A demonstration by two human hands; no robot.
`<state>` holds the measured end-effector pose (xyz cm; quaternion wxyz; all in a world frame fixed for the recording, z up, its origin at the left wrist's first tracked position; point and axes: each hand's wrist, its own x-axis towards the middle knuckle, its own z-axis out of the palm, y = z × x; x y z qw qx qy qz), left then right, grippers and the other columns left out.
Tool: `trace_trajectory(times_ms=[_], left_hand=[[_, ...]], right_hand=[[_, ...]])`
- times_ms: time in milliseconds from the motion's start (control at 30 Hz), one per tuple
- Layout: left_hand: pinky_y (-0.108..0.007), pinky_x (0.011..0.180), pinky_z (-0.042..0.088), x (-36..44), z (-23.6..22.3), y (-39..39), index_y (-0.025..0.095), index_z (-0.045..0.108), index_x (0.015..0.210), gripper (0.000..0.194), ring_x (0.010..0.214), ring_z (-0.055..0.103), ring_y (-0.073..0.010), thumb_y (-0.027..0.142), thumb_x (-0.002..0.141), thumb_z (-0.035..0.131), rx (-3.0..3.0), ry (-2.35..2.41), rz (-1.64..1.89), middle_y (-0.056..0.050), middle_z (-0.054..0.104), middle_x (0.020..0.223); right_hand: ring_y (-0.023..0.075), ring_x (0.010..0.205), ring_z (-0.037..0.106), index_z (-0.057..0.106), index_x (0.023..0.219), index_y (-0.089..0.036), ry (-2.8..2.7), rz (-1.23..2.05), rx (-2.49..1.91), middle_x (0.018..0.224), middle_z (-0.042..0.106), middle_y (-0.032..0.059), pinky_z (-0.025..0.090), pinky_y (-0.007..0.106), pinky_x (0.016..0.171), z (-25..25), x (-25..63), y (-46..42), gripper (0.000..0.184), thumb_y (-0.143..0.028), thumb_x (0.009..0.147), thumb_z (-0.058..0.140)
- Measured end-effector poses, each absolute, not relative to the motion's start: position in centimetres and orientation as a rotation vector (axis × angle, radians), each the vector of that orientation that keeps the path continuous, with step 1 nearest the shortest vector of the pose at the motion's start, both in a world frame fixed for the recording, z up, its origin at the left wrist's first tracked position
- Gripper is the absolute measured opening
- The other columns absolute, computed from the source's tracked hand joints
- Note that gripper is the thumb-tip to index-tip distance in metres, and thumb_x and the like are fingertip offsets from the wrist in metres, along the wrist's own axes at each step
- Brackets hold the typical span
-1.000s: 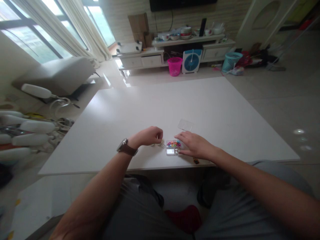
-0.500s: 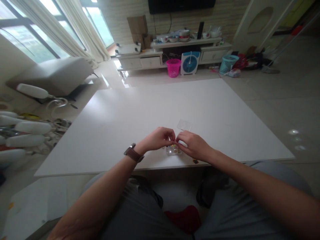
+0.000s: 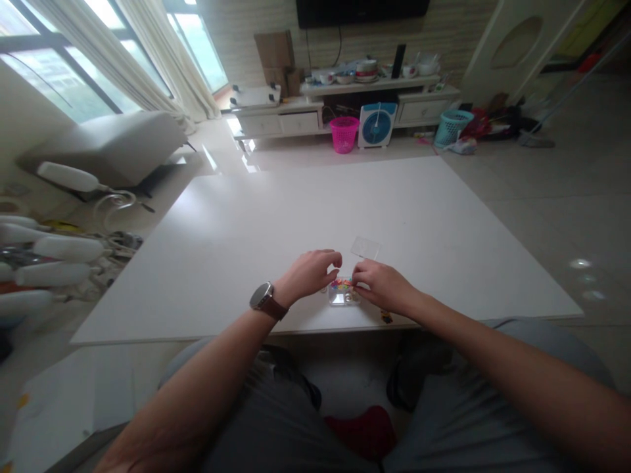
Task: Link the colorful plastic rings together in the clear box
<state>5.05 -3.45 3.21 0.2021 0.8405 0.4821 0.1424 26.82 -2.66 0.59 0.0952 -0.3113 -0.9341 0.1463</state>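
Note:
A small clear plastic box [image 3: 342,293] with several colourful little pieces in it sits near the front edge of the white table [image 3: 296,217]. My left hand [image 3: 311,272], with a watch on its wrist, hovers just left of the box, its fingers curled in a pinch. My right hand [image 3: 382,285] is at the box's right side, fingers pinched together near the coloured pieces. What either pinch holds is too small to see. The box's clear lid [image 3: 365,247] lies flat just behind my hands.
A small dark bit [image 3: 386,318] lies at the table's front edge below my right wrist. Across the floor stand a low white TV cabinet [image 3: 296,118], a pink basket [image 3: 344,133], a blue fan [image 3: 377,123] and a teal basket [image 3: 452,125]. A grey sofa [image 3: 108,148] is at the left.
My left hand moved right from beside the box to meet my right hand over it. The two hands then drew slightly apart, uncovering the coloured pieces.

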Motion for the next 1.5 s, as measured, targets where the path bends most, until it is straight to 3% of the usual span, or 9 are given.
trace_trajectory(times_ms=[100, 333, 600, 900, 1233, 1500], left_hand=[[-0.026, 0.063, 0.041, 4.7, 2.8, -3.4, 0.020, 0.063, 0.091, 0.014, 0.070, 0.060, -0.0137, 0.015, 0.082, 0.054, 2.485, 1.407, 0.320, -0.002, 0.069, 0.092], [-0.026, 0.063, 0.040, 3.8, 2.9, -2.7, 0.021, 0.062, 0.085, 0.013, 0.070, 0.059, -0.0146, 0.014, 0.082, 0.051, 2.505, 1.450, 0.265, -0.002, 0.068, 0.088], [-0.026, 0.064, 0.040, 3.5, 3.0, -2.4, 0.020, 0.065, 0.086, 0.015, 0.070, 0.060, -0.0151, 0.015, 0.081, 0.051, 2.496, 1.481, 0.262, -0.004, 0.069, 0.088], [-0.027, 0.069, 0.045, 1.6, 2.6, -1.4, 0.020, 0.071, 0.087, 0.019, 0.070, 0.061, -0.0159, 0.020, 0.082, 0.053, 2.390, 1.582, 0.187, -0.004, 0.071, 0.082], [-0.025, 0.065, 0.045, 1.2, 1.3, -1.1, 0.020, 0.074, 0.078, 0.023, 0.066, 0.061, -0.0146, 0.008, 0.068, 0.058, 2.309, 1.474, 0.008, -0.003, 0.072, 0.078], [-0.025, 0.061, 0.044, 1.3, -0.1, -1.2, 0.019, 0.073, 0.073, 0.017, 0.063, 0.059, -0.0149, 0.010, 0.066, 0.061, 2.288, 1.486, -0.092, -0.004, 0.070, 0.072]], right_hand=[[0.0189, 0.088, 0.056, 0.071, 0.083, -0.017, -2.806, 0.442, -0.900, 0.093, 0.066, 0.0069, 0.042, 0.029, 0.074, 0.3, 26.7, -2.6, 0.016, -0.019, 0.090, 0.057], [0.0188, 0.089, 0.056, 0.071, 0.083, -0.017, -2.886, 0.454, -0.865, 0.102, 0.063, 0.0082, 0.041, 0.029, 0.073, 1.0, 26.6, -3.0, 0.018, -0.022, 0.090, 0.056], [0.0193, 0.087, 0.056, 0.070, 0.089, -0.017, -2.933, 0.423, -0.883, 0.097, 0.062, 0.0088, 0.039, 0.029, 0.070, 1.3, 26.6, -3.2, 0.012, -0.019, 0.088, 0.059], [0.0184, 0.083, 0.054, 0.068, 0.081, -0.017, -2.942, 0.371, -0.798, 0.092, 0.061, 0.0078, 0.037, 0.028, 0.067, 0.3, 27.0, -3.1, 0.016, -0.017, 0.088, 0.054], [0.0170, 0.081, 0.052, 0.067, 0.085, -0.017, -2.925, 0.373, -0.806, 0.092, 0.061, 0.0064, 0.036, 0.028, 0.066, 0.6, 27.0, -3.1, 0.012, -0.014, 0.086, 0.056], [0.0178, 0.082, 0.053, 0.066, 0.091, -0.018, -2.915, 0.377, -0.806, 0.095, 0.061, 0.0071, 0.037, 0.028, 0.067, 0.6, 26.9, -3.1, 0.014, -0.013, 0.085, 0.055]])
